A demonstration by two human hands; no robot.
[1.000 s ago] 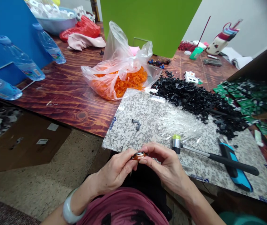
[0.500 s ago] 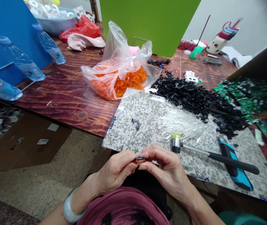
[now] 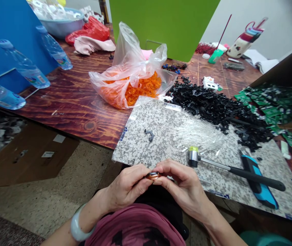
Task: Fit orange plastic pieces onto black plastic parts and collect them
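Holding: a small orange-and-black part, pinched edge-on by both hands over the lap, just off the near edge of the speckled board.
Left hand: the left hand has thumb and forefinger closed on the part's left end, apparently to steady it.
Right hand: the right hand has thumb and forefinger closed on the opposite end; this two-ended grip seems to leave the middle exposed.
Hidden detail: fingertips cover both ends; how the orange and dark portions join cannot be told.
Loose clip: one dark clip lies alone on the board, ahead of the hands, probably for easy reach.
Clear strands: a heap of clear strands lies roughly aligned, presumably for picking singly.
Mallet: the mallet has its head near the right hand and its handle across a blue-and-black tool; the rightward handle appears to suit right-hand use.
Supply: a pile of black parts covers the board's far side; beyond the board's left corner, a plastic bag seems to contain orange pieces against scattering.
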